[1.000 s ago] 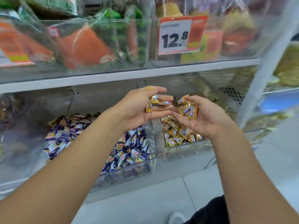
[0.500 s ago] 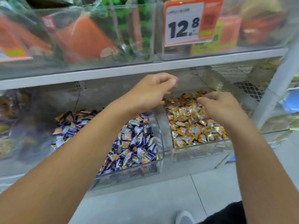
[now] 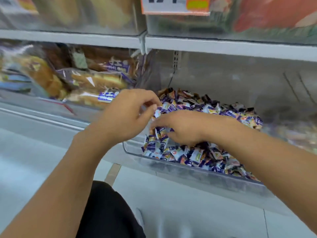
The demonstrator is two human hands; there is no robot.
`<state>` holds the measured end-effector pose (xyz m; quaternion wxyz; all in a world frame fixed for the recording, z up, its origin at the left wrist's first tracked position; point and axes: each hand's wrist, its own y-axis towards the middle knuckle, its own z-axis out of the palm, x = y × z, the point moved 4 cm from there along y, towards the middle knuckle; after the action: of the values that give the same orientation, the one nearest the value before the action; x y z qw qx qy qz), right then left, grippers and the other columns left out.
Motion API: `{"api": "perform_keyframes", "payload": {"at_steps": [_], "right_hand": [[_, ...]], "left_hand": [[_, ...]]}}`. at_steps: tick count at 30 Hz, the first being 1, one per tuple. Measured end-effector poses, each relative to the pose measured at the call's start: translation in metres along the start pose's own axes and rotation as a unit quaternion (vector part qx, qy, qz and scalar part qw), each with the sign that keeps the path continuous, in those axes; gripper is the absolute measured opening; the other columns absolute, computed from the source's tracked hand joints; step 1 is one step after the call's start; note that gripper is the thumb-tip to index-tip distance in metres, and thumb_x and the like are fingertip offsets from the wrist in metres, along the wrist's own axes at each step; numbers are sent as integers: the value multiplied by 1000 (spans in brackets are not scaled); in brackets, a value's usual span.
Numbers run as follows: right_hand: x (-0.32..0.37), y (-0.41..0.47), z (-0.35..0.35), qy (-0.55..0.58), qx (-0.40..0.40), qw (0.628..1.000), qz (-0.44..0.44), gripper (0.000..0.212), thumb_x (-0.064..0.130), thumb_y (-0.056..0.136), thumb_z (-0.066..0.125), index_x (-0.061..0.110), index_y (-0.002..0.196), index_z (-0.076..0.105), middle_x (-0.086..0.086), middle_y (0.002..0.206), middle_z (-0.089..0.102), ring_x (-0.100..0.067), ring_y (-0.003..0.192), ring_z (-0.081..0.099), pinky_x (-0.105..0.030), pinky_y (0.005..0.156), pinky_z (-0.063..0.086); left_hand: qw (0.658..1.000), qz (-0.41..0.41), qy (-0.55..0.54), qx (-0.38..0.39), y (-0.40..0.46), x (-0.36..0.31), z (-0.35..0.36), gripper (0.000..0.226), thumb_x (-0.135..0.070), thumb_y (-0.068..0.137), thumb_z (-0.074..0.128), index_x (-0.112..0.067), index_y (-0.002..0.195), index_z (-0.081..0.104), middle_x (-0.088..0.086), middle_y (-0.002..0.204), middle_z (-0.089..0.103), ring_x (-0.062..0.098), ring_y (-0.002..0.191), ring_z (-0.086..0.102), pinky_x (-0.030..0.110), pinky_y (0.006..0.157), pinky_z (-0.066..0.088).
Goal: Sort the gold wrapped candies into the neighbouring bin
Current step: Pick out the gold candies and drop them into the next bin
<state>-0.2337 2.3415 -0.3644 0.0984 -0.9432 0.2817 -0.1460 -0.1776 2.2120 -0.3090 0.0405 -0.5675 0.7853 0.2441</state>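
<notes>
A clear bin (image 3: 197, 170) on the lower shelf holds a heap of purple-and-white wrapped candies (image 3: 212, 152), with a few gold-orange wrappers mixed in near its left end (image 3: 151, 130). Both my hands are over that left end. My left hand (image 3: 127, 114) hovers at the bin's corner with its fingers curled toward the thumb; blur hides whether a wrapper is between them. My right hand (image 3: 183, 127) lies across the heap, its fingers stretched leftward and touching the candies. The bin of gold candies is only a blur at the right edge (image 3: 295, 134).
Bagged bread (image 3: 82, 81) fills the shelf section to the left. The upper shelf's edge (image 3: 223, 47) runs just above, with clear boxes and a price tag (image 3: 175, 6) on it. Below are pale floor tiles and my dark trouser leg (image 3: 109, 212).
The view swung left, away from the gold bin. Both hands let go of the gold candies over that bin and moved to the left end of the purple candy bin.
</notes>
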Motion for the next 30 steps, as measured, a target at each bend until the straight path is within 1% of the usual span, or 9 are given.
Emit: {"api": "perform_keyframes", "payload": {"at_steps": [2, 6, 9, 11, 14, 18, 20, 26, 30], "right_hand": [[4, 17, 13, -66, 38, 996, -51, 69, 17, 88, 50, 41, 150, 34, 10, 162, 24, -19, 143, 29, -35, 115, 32], [-9, -6, 14, -143, 60, 986, -68, 49, 33, 89, 54, 38, 138, 50, 18, 154, 32, -22, 135, 32, -40, 109, 38], [-32, -48, 18, -122, 103, 987, -38, 49, 44, 101, 43, 44, 149, 33, 32, 157, 17, -15, 150, 9, -16, 120, 0], [-41, -75, 18, -74, 160, 984, 12, 56, 58, 100, 36, 52, 152, 17, 40, 155, 4, -7, 151, -12, -15, 115, -11], [-43, -77, -7, -66, 192, 977, 65, 65, 73, 88, 31, 53, 149, 25, 33, 158, 11, -6, 151, 8, -29, 124, 11], [-10, -1, -30, -101, -12, 995, -25, 44, 50, 91, 59, 35, 132, 55, 6, 128, 60, -16, 112, 57, -38, 95, 48], [2, 35, -9, -77, -14, 996, -53, 52, 41, 83, 72, 25, 130, 56, 1, 120, 62, -17, 101, 56, -34, 87, 49], [-24, 52, 23, -57, 42, 997, 6, 89, 53, 67, 85, 26, 142, 44, 4, 134, 51, -21, 119, 53, -34, 97, 46], [-46, 17, 16, -61, 30, 998, 11, 66, 48, 86, 70, 28, 144, 45, 7, 136, 55, -20, 122, 55, -40, 99, 47]], "left_hand": [[999, 32, -20, -22, -8, 13, 3, 21, -15, 93, 54, -15, 108, 69, -2, 101, 68, 15, 89, 63, 37, 79, 54], [995, 94, -26, -20, -11, 24, 13, 23, -10, 91, 57, -8, 111, 68, 4, 114, 65, 21, 110, 59, 34, 99, 44], [994, 103, -11, 22, -14, 31, 23, 31, -20, 93, 57, -13, 122, 66, 2, 131, 60, 21, 138, 41, 30, 118, 25], [995, 90, -29, 44, -16, 38, 26, 37, -26, 93, 58, -16, 128, 63, 0, 138, 55, 19, 146, 31, 37, 120, 24], [994, 82, -43, 54, -17, 42, 26, 42, -29, 90, 60, -18, 131, 61, -2, 141, 51, 17, 148, 26, 38, 119, 26], [996, 70, -44, 42, -19, 40, 26, 51, -35, 88, 61, -18, 136, 57, 1, 145, 47, 15, 149, 23, 29, 119, 22], [996, 60, -51, 43, -22, 39, 24, 57, -37, 87, 63, -18, 140, 53, -1, 149, 43, 12, 150, 19, 24, 119, 18], [998, 39, -44, 37, -28, 42, 22, 75, -34, 81, 71, -17, 148, 42, -4, 156, 35, 8, 151, 12, 17, 120, 11], [998, 40, -11, 38, -27, 43, 23, 79, -38, 78, 72, -17, 148, 43, -4, 156, 35, 8, 151, 14, 21, 121, 13]]}}
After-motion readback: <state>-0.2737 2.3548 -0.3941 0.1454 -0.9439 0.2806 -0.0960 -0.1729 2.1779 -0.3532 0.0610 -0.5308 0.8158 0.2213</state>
